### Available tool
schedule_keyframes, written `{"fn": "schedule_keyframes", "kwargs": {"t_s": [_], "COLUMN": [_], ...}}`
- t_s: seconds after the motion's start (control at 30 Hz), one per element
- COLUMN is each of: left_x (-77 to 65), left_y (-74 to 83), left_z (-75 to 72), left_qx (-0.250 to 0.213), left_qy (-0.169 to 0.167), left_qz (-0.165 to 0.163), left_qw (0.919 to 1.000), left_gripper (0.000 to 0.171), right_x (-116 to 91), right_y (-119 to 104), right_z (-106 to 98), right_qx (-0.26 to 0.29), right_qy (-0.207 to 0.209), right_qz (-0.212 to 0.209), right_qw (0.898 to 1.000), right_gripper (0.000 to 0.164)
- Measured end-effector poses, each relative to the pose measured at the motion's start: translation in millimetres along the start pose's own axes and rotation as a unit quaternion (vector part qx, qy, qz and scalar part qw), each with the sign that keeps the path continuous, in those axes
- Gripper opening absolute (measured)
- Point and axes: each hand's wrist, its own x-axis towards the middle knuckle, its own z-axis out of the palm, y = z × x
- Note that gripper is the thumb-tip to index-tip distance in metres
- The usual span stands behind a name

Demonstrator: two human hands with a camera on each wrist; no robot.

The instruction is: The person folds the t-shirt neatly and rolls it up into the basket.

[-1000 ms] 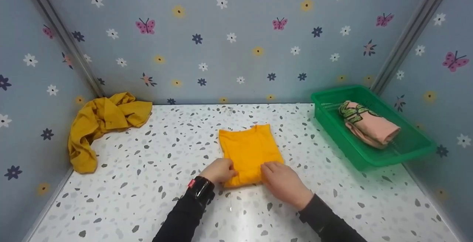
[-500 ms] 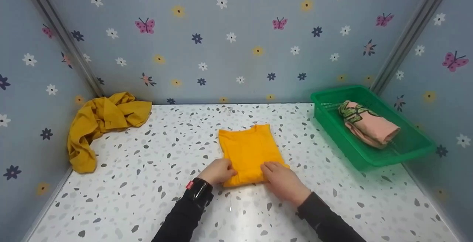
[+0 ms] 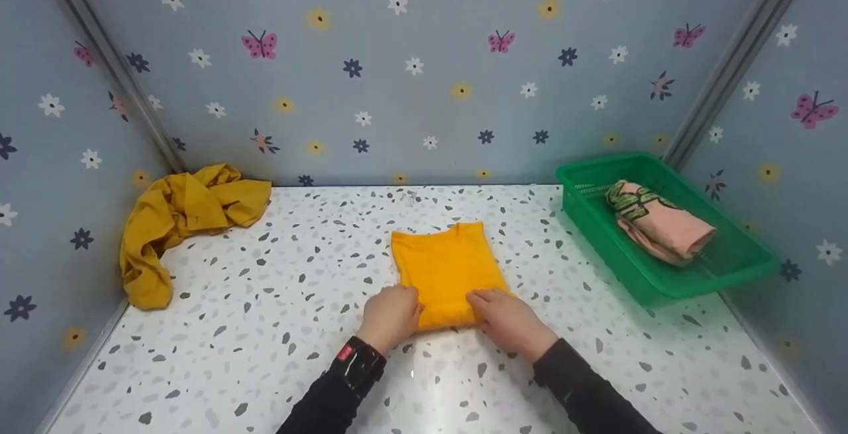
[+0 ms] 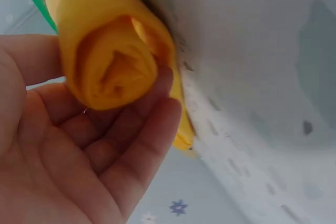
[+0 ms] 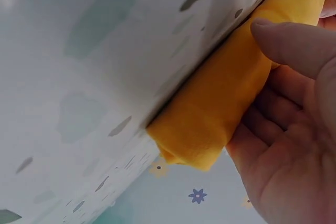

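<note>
A folded yellow garment (image 3: 445,268) lies flat on the speckled tabletop in the head view, its near edge rolled up. The left wrist view shows the roll end-on as a spiral of yellow cloth (image 4: 113,72). My left hand (image 3: 389,316) holds the roll's left end, thumb on one side and curved fingers on the other. Toward the right end, my right hand (image 3: 510,321) grips the same roll. In the right wrist view its thumb (image 5: 289,43) presses the yellow roll (image 5: 210,98) while the fingers lie behind. The cloth under both hands is partly hidden.
At the back right stands a green plastic basket (image 3: 609,248) with a folded pink garment (image 3: 666,225) printed in green. A crumpled mustard-yellow cloth (image 3: 179,222) lies in the left corner. Patterned walls (image 3: 424,56) enclose the table on the back and sides.
My left hand has shifted slightly and turned at the garment's near left corner, now covering the roll's end. The near rolled edge sits slightly farther from me. My right hand stays almost in place.
</note>
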Motion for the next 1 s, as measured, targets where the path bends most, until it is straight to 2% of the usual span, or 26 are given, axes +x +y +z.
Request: {"fn": "schedule_keyframes", "kwargs": {"t_s": [0.07,0.2,0.33,0.47,0.6,0.83,1.0], "left_x": [-3.9,-11.8,-19.0,-22.0,-20.1,-16.2,-13.1], "left_y": [6.7,20.6,31.6,33.1,30.6,27.3,26.4], "left_z": [-1.4,-3.1,0.4,5.9,7.4,6.6,7.7], "left_qx": [0.036,0.078,0.107,0.121,0.121,0.113,0.122], "left_qy": [0.025,0.062,0.083,0.099,0.097,0.063,0.054], "left_qz": [0.012,0.029,0.019,0.017,0.022,0.023,0.030], "left_qw": [0.9990,0.9946,0.9906,0.9876,0.9877,0.9914,0.9905], "left_gripper": [0.019,0.014,0.008,0.008,0.009,0.012,0.010], "right_x": [0,-1,0,0,0,1,2], "right_y": [1,2,3,3,3,2,2], "right_z": [0,0,0,-1,-1,0,0], "right_qx": [0.002,0.001,0.006,0.012,0.014,0.020,0.019], "right_qy": [0.006,0.016,0.016,0.021,0.019,0.013,0.020], "right_qz": [-0.005,-0.015,-0.009,-0.009,-0.004,0.002,0.004], "right_qw": [1.000,1.000,1.000,1.000,1.000,1.000,1.000], "right_gripper": [0.051,0.049,0.047,0.046,0.047,0.047,0.045]}}
